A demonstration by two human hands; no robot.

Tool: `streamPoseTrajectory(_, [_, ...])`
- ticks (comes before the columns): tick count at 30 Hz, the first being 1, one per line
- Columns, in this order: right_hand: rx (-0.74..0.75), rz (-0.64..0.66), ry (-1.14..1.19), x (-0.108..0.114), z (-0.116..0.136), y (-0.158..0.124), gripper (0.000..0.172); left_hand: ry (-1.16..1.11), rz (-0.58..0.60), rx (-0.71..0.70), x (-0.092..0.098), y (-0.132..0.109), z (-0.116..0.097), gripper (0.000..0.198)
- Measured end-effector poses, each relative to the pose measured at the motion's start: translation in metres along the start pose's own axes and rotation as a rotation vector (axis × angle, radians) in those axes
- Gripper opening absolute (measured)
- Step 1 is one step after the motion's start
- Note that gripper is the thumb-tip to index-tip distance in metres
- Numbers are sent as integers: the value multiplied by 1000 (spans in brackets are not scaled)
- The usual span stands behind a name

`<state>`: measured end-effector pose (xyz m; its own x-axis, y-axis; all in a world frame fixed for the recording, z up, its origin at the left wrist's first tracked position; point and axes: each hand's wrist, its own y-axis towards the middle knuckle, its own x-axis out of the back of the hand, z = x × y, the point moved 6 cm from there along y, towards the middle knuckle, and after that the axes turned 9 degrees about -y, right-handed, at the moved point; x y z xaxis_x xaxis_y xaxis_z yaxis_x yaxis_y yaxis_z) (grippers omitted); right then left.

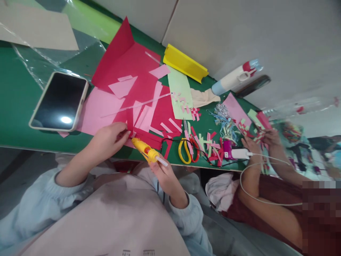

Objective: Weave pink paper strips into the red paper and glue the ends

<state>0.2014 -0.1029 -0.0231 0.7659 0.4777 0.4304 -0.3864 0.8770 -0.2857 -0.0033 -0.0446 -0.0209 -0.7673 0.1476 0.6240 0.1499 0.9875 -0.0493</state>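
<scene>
My right hand (165,175) is wrapped round a yellow hot glue gun (146,150), with a clear glue stick (161,161) poking out of its back end. The gun's nozzle points left, close to my left hand (112,139). Between the closed fingers of that hand is a red paper strip (129,122) that stands up from the table edge. Under and beyond it lie red paper sheets (144,67), a pink paper sheet (97,110) and several loose pink pieces. The exact spot where nozzle and strip come together is too small to make out.
A phone (60,101) lies at the left. Scissors (189,149), cut paper strips (213,145) and a purple power adapter (228,151) with cables are to the right. Behind stand a yellow tray (185,64) and a bottle (234,78). A co-worker's hands (253,144) handle paper at the right.
</scene>
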Motion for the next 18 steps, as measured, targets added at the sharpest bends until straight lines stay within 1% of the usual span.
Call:
streamPoseTrajectory(5, [-12,-11,2,0,0,-1,31,5,-7,-17,1,-1,-1,30])
streamPoseTrajectory(13, [-29,-25,135,6,-12,-6,36,13,-8,-45,0,1,-1,30])
streamPoseTrajectory(18, [-37,-22,110,5,-11,-4,39,18,-23,-43,1,0,-1,29])
